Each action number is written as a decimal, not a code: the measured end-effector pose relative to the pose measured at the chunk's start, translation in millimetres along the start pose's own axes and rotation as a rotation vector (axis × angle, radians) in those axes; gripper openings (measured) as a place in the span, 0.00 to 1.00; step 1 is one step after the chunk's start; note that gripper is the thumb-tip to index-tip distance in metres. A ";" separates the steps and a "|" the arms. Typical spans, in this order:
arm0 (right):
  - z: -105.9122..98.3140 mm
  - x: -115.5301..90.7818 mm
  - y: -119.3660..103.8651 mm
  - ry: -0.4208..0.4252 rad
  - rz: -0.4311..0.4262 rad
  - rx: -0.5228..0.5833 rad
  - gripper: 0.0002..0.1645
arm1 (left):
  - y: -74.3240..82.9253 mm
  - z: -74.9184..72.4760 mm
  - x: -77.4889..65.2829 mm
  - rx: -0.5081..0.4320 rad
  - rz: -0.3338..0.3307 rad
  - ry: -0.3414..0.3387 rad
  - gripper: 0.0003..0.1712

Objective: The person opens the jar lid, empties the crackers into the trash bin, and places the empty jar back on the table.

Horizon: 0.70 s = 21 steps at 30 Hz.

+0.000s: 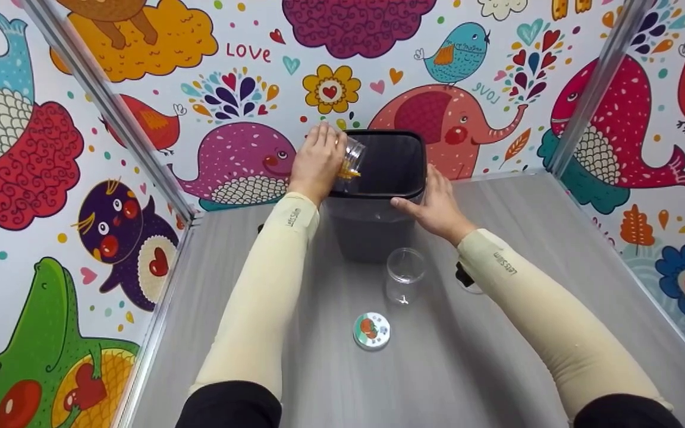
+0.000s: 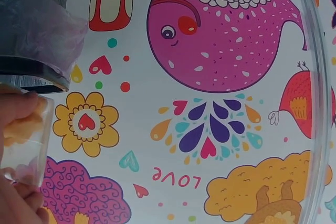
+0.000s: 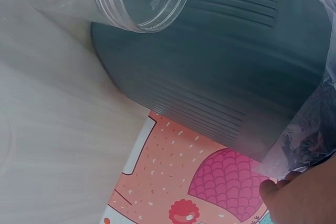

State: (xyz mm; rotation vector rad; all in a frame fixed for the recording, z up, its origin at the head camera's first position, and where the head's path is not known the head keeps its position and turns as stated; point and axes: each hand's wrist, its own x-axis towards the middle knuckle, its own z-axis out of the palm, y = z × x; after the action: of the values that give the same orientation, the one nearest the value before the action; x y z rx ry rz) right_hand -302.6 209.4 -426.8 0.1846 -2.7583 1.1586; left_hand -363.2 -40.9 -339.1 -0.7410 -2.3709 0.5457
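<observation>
My left hand [image 1: 319, 157] grips a clear plastic jar [image 1: 354, 151], tilted with its mouth over a dark trash bin [image 1: 369, 232]. Yellow-orange pieces [image 1: 348, 171] lie inside the jar toward its lower side. In the left wrist view the jar [image 2: 29, 145] is beside the bin's black rim [image 2: 39, 72]. My right hand [image 1: 437, 205] holds the bin at its right front corner, thumb at the front and fingers along the side. A thin plastic bag [image 3: 304, 135] lines the bin and hangs over its edge. The bin's inner bottom is dark.
A second clear jar [image 1: 406, 276], without a lid, stands in front of the bin. A round lid [image 1: 372, 330] with a red-orange picture lies nearer on the grey table [image 1: 319, 368]. Beside my right forearm a black object [image 1: 464, 274] shows partly. Patterned walls [image 1: 247, 160] stand behind and at both sides.
</observation>
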 end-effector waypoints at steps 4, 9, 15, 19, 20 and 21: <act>-0.2 -0.7 -0.4 -0.003 0.007 0.004 0.71 | 1.9 0.5 1.2 0.003 0.010 -0.007 0.26; 0.2 1.1 -0.7 -0.009 0.013 0.004 0.71 | 3.2 0.8 2.9 0.044 0.036 0.005 0.24; 0.5 1.4 0.0 -0.006 0.012 -0.009 0.70 | 4.9 1.4 4.9 0.092 0.065 0.032 0.22; 0.3 1.1 0.7 0.001 0.013 -0.015 0.70 | 6.2 2.2 6.0 0.104 0.081 0.049 0.22; 0.3 1.0 0.8 0.002 0.013 -0.015 0.70 | 6.6 2.1 6.2 0.107 0.088 0.050 0.22; 0.4 0.9 1.0 0.004 0.013 -0.016 0.70 | 6.9 2.0 6.3 0.110 0.095 0.048 0.22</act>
State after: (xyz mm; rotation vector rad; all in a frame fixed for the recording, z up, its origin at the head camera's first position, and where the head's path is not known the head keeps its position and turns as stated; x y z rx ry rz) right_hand -303.6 209.8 -427.6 0.1620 -2.7684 1.1390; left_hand -366.1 -32.1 -341.7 -0.8114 -2.2511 0.6852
